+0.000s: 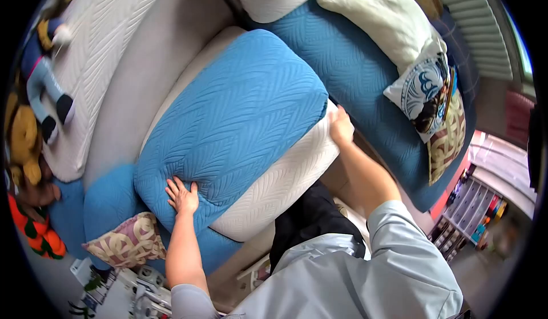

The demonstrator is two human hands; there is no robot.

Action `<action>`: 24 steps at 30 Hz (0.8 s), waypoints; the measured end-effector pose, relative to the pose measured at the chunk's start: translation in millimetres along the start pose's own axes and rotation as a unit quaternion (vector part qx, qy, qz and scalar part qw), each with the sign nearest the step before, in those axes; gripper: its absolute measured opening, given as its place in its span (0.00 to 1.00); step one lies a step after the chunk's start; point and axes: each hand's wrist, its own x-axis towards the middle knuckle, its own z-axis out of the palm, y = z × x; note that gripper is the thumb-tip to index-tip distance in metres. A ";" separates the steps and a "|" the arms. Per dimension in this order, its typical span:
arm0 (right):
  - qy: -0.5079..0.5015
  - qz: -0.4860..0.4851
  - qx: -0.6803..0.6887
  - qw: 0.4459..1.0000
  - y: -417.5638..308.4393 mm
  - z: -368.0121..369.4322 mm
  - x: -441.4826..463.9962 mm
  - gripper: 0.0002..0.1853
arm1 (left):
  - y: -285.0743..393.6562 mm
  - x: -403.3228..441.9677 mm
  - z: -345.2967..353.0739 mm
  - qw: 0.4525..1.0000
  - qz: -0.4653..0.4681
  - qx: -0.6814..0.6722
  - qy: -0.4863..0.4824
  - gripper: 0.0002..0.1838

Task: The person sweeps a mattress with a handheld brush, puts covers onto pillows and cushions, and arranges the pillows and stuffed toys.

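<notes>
A large sofa cushion (228, 113) lies in front of me, its top in blue quilted fabric with a zigzag pattern. Along the side nearest me a cream quilted part (279, 187) shows. My left hand (182, 196) presses flat on the blue fabric near its lower left, fingers spread, and the fabric wrinkles around it. At the right corner my right hand (341, 126) is closed around the cream edge, some of its fingers hidden.
Behind the cushion runs a grey and cream backrest (148, 50) with plush toys (48, 85) on its left. A patterned pillow (128, 240) lies lower left. On the right, a blue sofa section (365, 90) bears a white plush (388, 22) and printed pillows (422, 90).
</notes>
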 end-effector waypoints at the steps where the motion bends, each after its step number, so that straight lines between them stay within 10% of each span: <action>1: -0.081 0.085 -0.013 0.993 61.5 13.2 30.3 0.25 | -0.5 3.2 -1.5 1.000 0.000 0.001 -0.008 0.46; 4: -0.204 0.092 0.189 0.956 101.7 25.7 28.8 0.23 | -3.2 9.2 -5.4 1.000 0.004 0.010 -0.026 0.46; 9: -0.231 0.271 0.603 0.714 0.3 48.5 12.0 0.20 | -19.1 24.6 -4.9 0.997 0.040 0.045 -0.039 0.47; 15: -0.181 0.252 0.778 0.546 -15.9 67.8 21.1 0.21 | -41.2 47.1 -4.2 0.991 0.097 0.070 -0.068 0.47; 17: -0.197 0.256 0.604 0.728 -20.8 66.7 16.3 0.24 | -37.1 45.2 -11.4 0.991 0.072 0.041 -0.109 0.48; 24: -0.294 0.274 0.748 0.528 -36.6 41.9 21.0 0.23 | -41.2 47.6 -29.9 0.982 0.084 0.045 -0.161 0.44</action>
